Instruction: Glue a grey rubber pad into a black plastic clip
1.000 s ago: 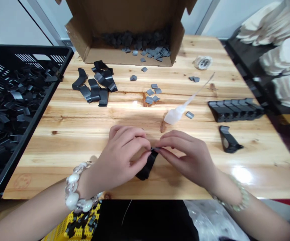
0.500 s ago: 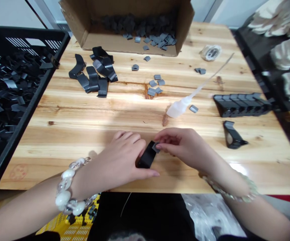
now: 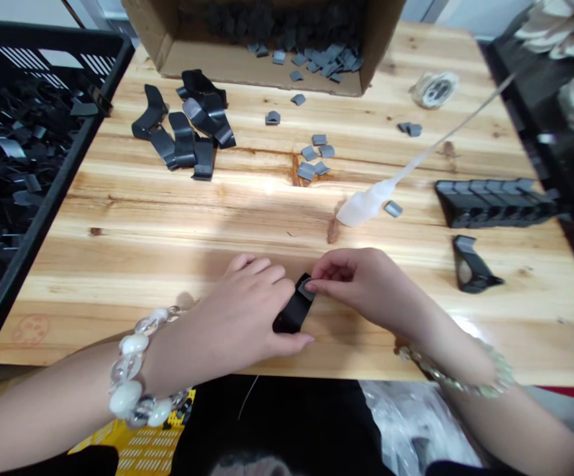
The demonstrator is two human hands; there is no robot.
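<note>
Near the table's front edge, my left hand (image 3: pixel 252 301) is closed around a black curved plastic part (image 3: pixel 294 314), with the thumb along its near side. My right hand (image 3: pixel 354 281) pinches a small grey curved piece (image 3: pixel 306 288) between thumb and forefinger. That piece lies against the upper end of the black part. Just beyond my hands, a white translucent bottle with a long thin nozzle (image 3: pixel 361 206) lies on its side. A loose grey piece (image 3: pixel 393 209) sits beside it. Several more grey pieces (image 3: pixel 309 153) are scattered farther back.
Black parts lie heaped at the left (image 3: pixel 184 140). On the right stand a row of black parts (image 3: pixel 492 203) and a single one (image 3: pixel 473 264). A cardboard box (image 3: pixel 262 73) of grey pieces is at the back, near a tape roll (image 3: pixel 434 90). A black crate (image 3: pixel 123 59) borders the left.
My right hand has brought the small grey piece a little further onto the upper end of the black part. The left hand keeps its hold. The whole view has shifted slightly.
</note>
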